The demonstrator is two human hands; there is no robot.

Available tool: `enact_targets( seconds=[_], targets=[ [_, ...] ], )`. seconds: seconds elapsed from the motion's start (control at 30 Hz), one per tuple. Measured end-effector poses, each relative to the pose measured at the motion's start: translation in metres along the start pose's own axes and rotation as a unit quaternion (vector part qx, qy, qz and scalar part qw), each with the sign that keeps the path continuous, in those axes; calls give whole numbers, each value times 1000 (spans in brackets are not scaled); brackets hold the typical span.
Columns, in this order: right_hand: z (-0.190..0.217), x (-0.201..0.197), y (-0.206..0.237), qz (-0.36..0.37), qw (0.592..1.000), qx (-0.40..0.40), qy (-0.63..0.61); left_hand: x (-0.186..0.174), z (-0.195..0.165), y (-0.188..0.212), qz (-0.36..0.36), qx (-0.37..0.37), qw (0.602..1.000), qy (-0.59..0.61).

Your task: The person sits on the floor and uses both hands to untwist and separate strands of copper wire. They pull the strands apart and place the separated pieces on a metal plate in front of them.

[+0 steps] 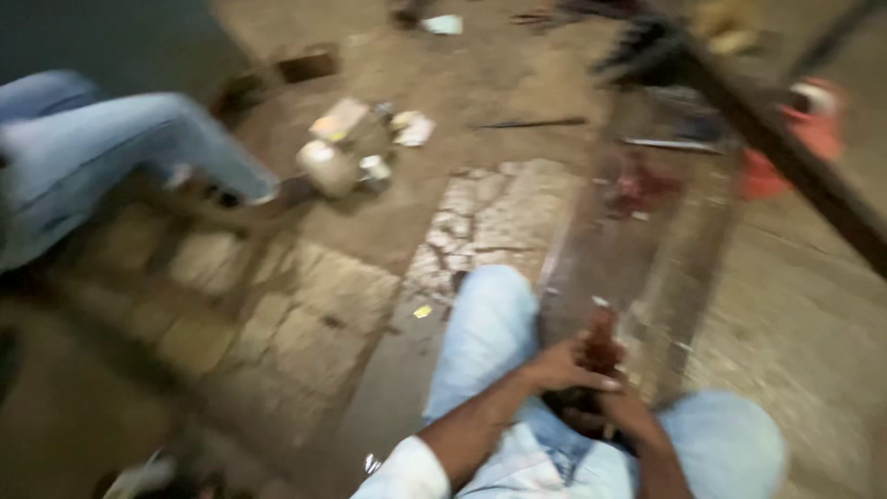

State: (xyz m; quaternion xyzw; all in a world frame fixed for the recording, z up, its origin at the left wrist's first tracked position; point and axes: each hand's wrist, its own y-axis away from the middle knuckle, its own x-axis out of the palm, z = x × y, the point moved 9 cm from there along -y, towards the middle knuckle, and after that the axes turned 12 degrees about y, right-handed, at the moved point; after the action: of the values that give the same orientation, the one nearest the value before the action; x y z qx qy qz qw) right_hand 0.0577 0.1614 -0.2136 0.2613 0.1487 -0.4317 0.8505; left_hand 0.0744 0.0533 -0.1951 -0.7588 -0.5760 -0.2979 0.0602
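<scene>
The view is blurred. My left hand and my right hand meet between my knees, both closed around a small dark reddish object that sticks up between them. My jeans-clad knees flank the hands. In front of them a long flat metal panel with reddish stains lies on the floor, stretching away from me.
Another person's jeans-clad leg and foot are at the left. Cans and scraps lie on the cracked concrete floor. A dark metal bar crosses the upper right, with a red container behind it.
</scene>
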Motion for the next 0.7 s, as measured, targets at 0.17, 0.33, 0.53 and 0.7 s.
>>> enact_targets(
  seconds=[0.17,0.33,0.53,0.7],
  targets=[
    [-1,28,-13,115,978,116,-128,-21,-16,9,-54,51,996,-55],
    [15,24,-20,110,992,49,-42,-34,-15,13,-123,27,987,-101],
    [6,28,-18,84,993,62,-51,-28,-15,13,-105,85,982,-129],
    [6,34,-19,76,990,71,-91,-24,-32,19,-80,223,953,-188]
  ],
)
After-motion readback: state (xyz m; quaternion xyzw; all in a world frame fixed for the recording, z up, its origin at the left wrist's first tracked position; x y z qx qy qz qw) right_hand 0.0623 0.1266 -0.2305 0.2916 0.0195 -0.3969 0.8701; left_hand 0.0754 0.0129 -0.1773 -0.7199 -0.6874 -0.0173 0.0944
